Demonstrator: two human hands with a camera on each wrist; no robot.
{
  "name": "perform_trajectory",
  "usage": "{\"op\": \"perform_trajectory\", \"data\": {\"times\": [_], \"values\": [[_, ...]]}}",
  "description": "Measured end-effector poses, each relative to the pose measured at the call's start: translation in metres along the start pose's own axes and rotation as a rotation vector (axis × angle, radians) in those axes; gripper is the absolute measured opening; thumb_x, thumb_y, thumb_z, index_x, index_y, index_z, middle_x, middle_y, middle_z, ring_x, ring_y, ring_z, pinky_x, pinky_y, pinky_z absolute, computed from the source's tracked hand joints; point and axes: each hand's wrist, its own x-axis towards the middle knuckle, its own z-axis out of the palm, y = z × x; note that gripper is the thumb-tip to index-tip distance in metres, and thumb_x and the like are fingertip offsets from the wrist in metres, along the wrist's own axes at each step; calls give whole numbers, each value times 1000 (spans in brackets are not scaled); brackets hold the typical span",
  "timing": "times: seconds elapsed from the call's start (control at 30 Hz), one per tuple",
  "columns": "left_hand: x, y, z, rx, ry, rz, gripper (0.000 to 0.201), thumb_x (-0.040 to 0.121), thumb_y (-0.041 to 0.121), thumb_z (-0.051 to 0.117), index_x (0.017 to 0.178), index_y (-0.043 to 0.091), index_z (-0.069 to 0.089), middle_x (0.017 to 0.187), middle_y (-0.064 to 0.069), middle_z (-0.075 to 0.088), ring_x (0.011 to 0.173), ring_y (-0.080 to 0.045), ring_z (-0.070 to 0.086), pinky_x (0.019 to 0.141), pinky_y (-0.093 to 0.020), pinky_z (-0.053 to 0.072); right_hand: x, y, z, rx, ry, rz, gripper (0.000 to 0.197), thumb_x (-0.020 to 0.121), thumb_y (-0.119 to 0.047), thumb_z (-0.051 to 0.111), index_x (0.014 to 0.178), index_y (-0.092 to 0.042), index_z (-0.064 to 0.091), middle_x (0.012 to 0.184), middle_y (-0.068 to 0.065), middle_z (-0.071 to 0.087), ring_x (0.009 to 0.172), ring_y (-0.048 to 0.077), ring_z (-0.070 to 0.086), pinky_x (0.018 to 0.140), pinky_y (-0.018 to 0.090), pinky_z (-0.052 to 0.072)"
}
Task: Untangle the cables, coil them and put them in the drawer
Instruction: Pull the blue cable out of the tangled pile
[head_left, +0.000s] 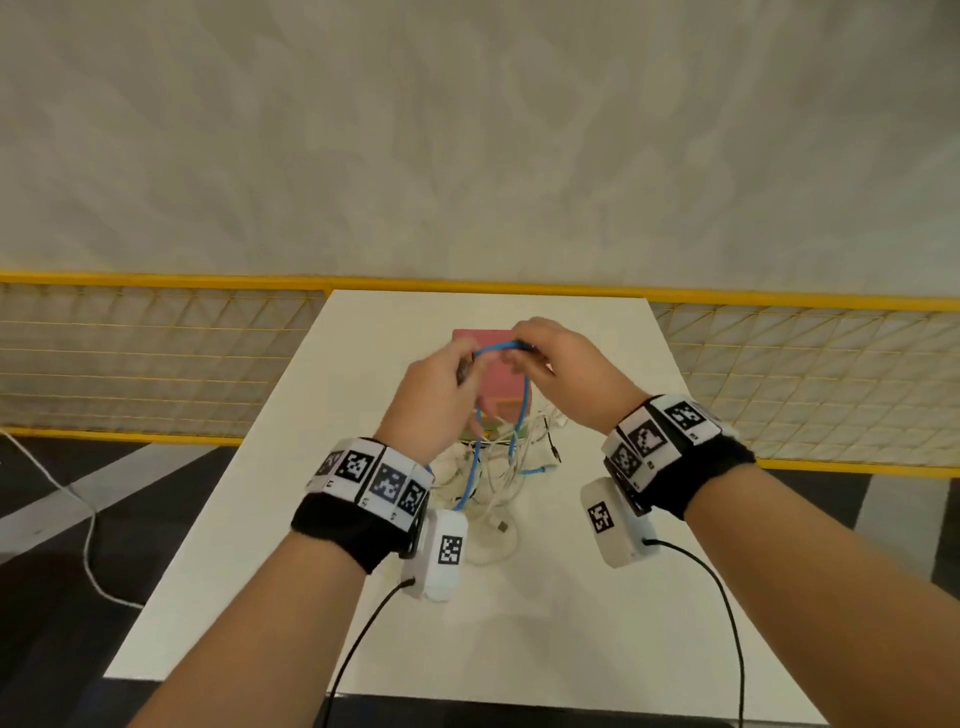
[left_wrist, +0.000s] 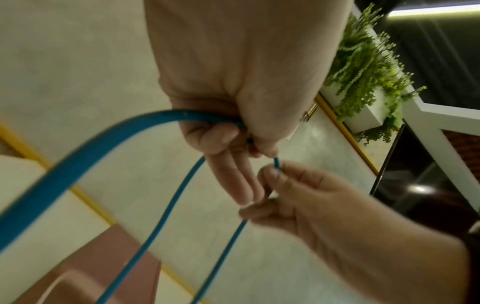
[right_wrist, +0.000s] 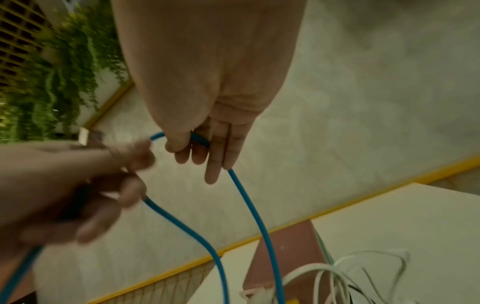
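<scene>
A blue cable (head_left: 497, 347) stretches between my two raised hands, above the white table (head_left: 519, 634). My left hand (head_left: 467, 361) pinches one part of it between thumb and fingers (left_wrist: 221, 139). My right hand (head_left: 519, 353) pinches it a short way along, thumb against fingers (right_wrist: 215, 156). From the hands the blue cable (right_wrist: 249, 207) hangs in two strands (left_wrist: 166, 207) down into a tangle of white cables (head_left: 493, 483) on the table. Behind the hands stands a pink drawer box (head_left: 501, 387). Whether its drawer is open is hidden by my hands.
A yellow-framed mesh fence (head_left: 156, 358) runs behind the table. A white cord (head_left: 88, 530) lies on the floor at the left. Black leads (head_left: 358, 639) trail from my wrist cameras. Green hanging plants (left_wrist: 369, 67) show at the side.
</scene>
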Motion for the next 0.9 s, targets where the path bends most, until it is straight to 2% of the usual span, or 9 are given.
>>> {"op": "perform_trajectory", "data": {"times": [0.2, 0.3, 0.4, 0.47, 0.57, 0.63, 0.73, 0.8, 0.9], "values": [[8, 14, -23, -168, 303, 88, 17, 101, 31, 46, 87, 23, 52, 69, 1, 70, 49, -20, 66, 53, -19, 45, -15, 23, 25, 16, -129, 311, 12, 97, -14, 43, 87, -11, 49, 91, 15, 61, 79, 28, 54, 60, 25, 38], [4, 8, -33, -182, 355, 69, 19, 102, 32, 43, 84, 31, 48, 69, 4, 69, 48, -18, 65, 51, -14, 40, -20, 25, 26, 67, -91, 300, 14, 97, -15, 45, 85, -18, 50, 89, 11, 65, 87, 30, 63, 64, 21, 40], [-2, -4, -36, -205, 388, 7, 19, 103, 32, 40, 87, 30, 49, 66, 3, 69, 39, -17, 57, 50, -26, 45, -18, 17, 18, 253, 43, 242, 19, 98, -9, 43, 90, -22, 54, 83, -3, 58, 83, 21, 64, 67, 6, 44], [-7, -7, -37, -189, 335, -51, 13, 103, 30, 41, 109, 25, 50, 64, 1, 71, 33, -13, 48, 45, -25, 43, -16, 9, 10, 283, 137, 159, 21, 99, -12, 41, 105, -21, 59, 88, -1, 56, 76, 18, 61, 71, 16, 49], [-18, 1, -30, -184, 208, 8, 65, 99, 23, 52, 150, 38, 15, 68, -7, 69, 35, -1, 48, 43, -16, 42, -9, -3, 1, 163, 200, 78, 29, 99, -20, 41, 120, -30, 58, 97, 6, 54, 66, 16, 58, 72, 28, 51], [-20, 8, -21, -120, 100, 66, 67, 97, 19, 56, 147, 43, 20, 57, 4, 58, 39, 3, 52, 46, -13, 42, -3, -14, -3, 140, 185, 36, 29, 98, -21, 44, 118, -33, 60, 96, 7, 54, 62, 16, 58, 70, 30, 51], [-9, 6, -18, 48, 72, 23, 17, 96, 23, 56, 113, 19, 59, 52, 8, 55, 41, -2, 50, 49, -23, 42, 0, -29, -8, 125, 199, -15, 21, 95, -21, 49, 110, -27, 63, 94, -2, 54, 62, 6, 56, 67, 30, 51], [-5, 1, -24, 48, 115, -25, 12, 96, 26, 56, 94, 14, 60, 63, 1, 68, 37, -2, 47, 50, -25, 42, -2, -37, -14, 122, 253, -42, 19, 94, -23, 52, 108, -22, 65, 93, -1, 55, 62, 1, 53, 71, 32, 49], [-11, -1, -39, 11, 125, -20, 8, 96, 23, 58, 98, 15, 61, 71, -8, 73, 37, -3, 42, 43, -16, 36, -13, -51, -30, 11, 309, -51, 22, 92, -28, 55, 109, -22, 68, 90, 3, 53, 61, 4, 49, 68, 34, 47]]}}
